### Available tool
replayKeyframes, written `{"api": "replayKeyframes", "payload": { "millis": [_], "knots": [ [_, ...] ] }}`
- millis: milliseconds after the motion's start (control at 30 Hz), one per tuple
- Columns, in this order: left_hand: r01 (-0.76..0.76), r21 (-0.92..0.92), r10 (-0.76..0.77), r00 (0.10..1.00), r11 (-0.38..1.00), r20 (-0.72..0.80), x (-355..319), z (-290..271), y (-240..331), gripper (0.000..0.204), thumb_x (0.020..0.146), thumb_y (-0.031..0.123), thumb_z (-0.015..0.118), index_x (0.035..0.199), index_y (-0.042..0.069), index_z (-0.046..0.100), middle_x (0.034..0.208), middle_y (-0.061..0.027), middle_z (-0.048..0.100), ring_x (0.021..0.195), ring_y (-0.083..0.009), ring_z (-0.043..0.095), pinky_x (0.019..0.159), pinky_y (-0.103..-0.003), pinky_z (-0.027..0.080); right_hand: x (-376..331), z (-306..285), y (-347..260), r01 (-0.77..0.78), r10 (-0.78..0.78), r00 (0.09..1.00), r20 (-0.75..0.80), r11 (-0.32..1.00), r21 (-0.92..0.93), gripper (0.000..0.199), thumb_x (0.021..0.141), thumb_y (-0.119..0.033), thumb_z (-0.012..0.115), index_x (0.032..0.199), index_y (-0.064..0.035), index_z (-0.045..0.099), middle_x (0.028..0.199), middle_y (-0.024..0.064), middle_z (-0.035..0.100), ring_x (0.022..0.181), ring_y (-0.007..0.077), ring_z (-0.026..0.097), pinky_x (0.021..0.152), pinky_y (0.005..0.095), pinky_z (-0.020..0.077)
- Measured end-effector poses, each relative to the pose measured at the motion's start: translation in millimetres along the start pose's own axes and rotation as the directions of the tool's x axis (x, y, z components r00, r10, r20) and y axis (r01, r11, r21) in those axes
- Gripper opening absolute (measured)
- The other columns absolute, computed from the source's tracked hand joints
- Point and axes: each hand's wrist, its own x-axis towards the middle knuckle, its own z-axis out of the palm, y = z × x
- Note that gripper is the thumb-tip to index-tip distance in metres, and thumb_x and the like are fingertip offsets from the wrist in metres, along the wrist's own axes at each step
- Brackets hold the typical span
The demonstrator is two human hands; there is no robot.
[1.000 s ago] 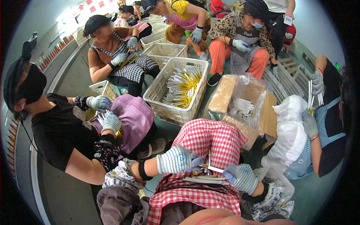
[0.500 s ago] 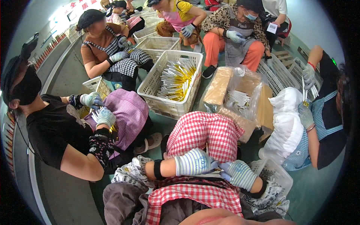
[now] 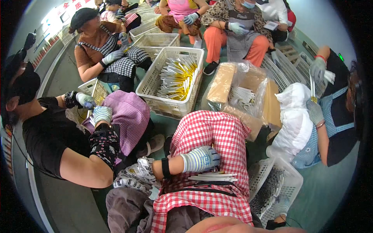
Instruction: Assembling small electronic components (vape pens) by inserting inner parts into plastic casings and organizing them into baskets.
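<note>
Left hand (image 3: 200, 158): in a striped work glove, fingers curled and resting on the red checked apron (image 3: 211, 134) over the lap, just above the white sticks (image 3: 213, 177); whether it grips one I cannot tell.
Right hand (image 3: 281, 205): gloved, low at the right, reaching into the small white basket (image 3: 289, 179); its grip cannot be made out.
White sticks: a few lie flat across the apron, near the waist strap.
Big basket (image 3: 155, 79): far from the lap, filled with white and yellow sticks.
Plastic-wrapped box (image 3: 248, 93): right of the big basket.
Other people: seated around, gloved hands busy.
</note>
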Motion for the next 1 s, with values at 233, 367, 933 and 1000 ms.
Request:
{"api": "replayKeyframes", "payload": {
  "millis": [233,367,933,1000],
  "knots": [
    [0.013,-0.014,-0.010,0.985,1.000,0.173,-6,17,5,0.036,0.088,0.029,0.054,0.120,0.014,0.061,0.121,-0.0076,0.059,0.107,-0.0257,0.059,0.094,-0.041,0.045,-51,65,49,-0.146,0.247,0.868,0.430,0.956,-0.254,0.017,0.073,-0.008,0.063,0.090,-0.0053,0.064,0.087,0.0143,0.061,0.084,0.0354,0.057,0.077,0.0483,0.0450],
    [0.040,-0.016,-0.036,0.977,0.999,0.212,7,19,5,0.038,0.089,0.028,0.053,0.123,0.013,0.059,0.125,-0.0087,0.056,0.108,-0.0253,0.059,0.091,-0.041,0.046,-57,79,43,-0.145,0.248,0.839,0.485,0.960,-0.240,0.017,0.074,-0.008,0.062,0.090,-0.0054,0.064,0.087,0.0140,0.061,0.084,0.0351,0.057,0.077,0.0480,0.0451],
    [0.033,0.138,-0.090,0.901,0.990,0.424,20,-2,18,0.031,0.086,0.022,0.060,0.116,0.016,0.066,0.127,-0.0067,0.056,0.112,-0.0258,0.057,0.092,-0.040,0.047,24,-66,-120,0.495,-0.460,0.859,-0.223,0.858,0.135,0.016,0.087,-0.018,0.059,0.097,-0.0065,0.063,0.092,0.0111,0.064,0.089,0.0312,0.060,0.081,0.0437,0.0455],
    [-0.004,0.234,-0.092,0.914,0.972,0.396,24,-4,19,0.028,0.086,0.021,0.058,0.112,0.015,0.068,0.123,-0.0078,0.058,0.109,-0.0255,0.058,0.088,-0.037,0.048,42,-100,-185,0.650,-0.604,0.757,-0.249,0.658,0.381,0.018,0.085,-0.019,0.061,0.100,-0.0079,0.063,0.097,0.0107,0.065,0.094,0.0317,0.062,0.086,0.0433,0.0463]
  ]
}}
